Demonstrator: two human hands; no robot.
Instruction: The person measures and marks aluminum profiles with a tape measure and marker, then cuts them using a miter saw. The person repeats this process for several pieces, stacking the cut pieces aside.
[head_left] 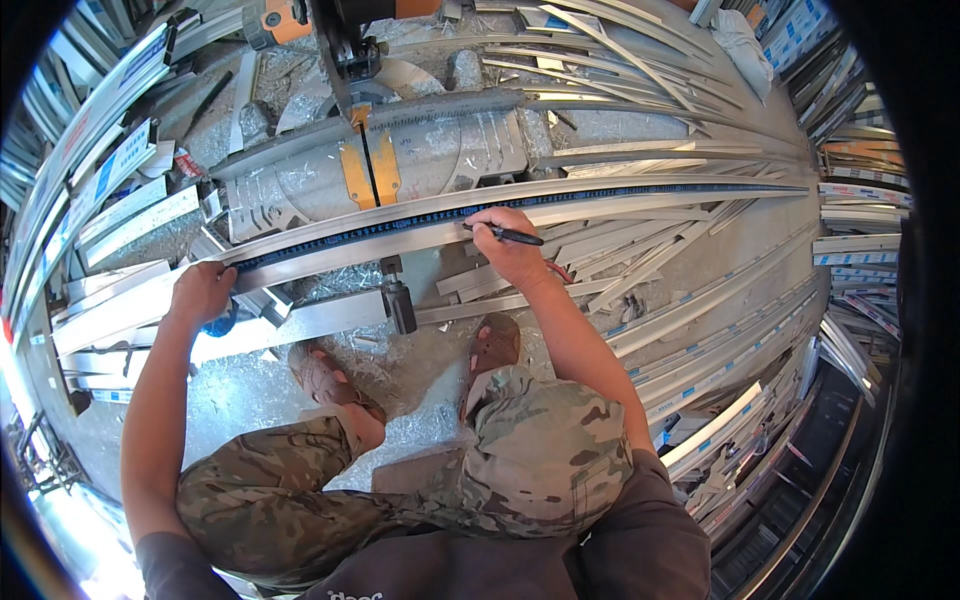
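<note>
A long silvery metal profile (pixel 130 310) lies crosswise in front of me. Along it runs the dark blue blade of a tape measure (pixel 335 239), stretched far to the right. My left hand (pixel 203 290) is closed at the tape's near end, by the profile's left part; the blue tape case (pixel 222 322) shows partly below it. In my right hand (pixel 510 252) is a black marker pen (pixel 518 236), pinched between the fingers. Its tip points left, over the profile beside the tape; whether it touches, I cannot tell.
Behind the profile stands a mitre saw with a grey base (pixel 290 165), yellow slot plates (pixel 358 178) and a raised head (pixel 350 50). Loose metal profiles (pixel 700 300) cover the floor at right, with more stacked at left (pixel 120 160). A black clamp-like part (pixel 399 300) sits near my feet. Metal shavings litter the floor.
</note>
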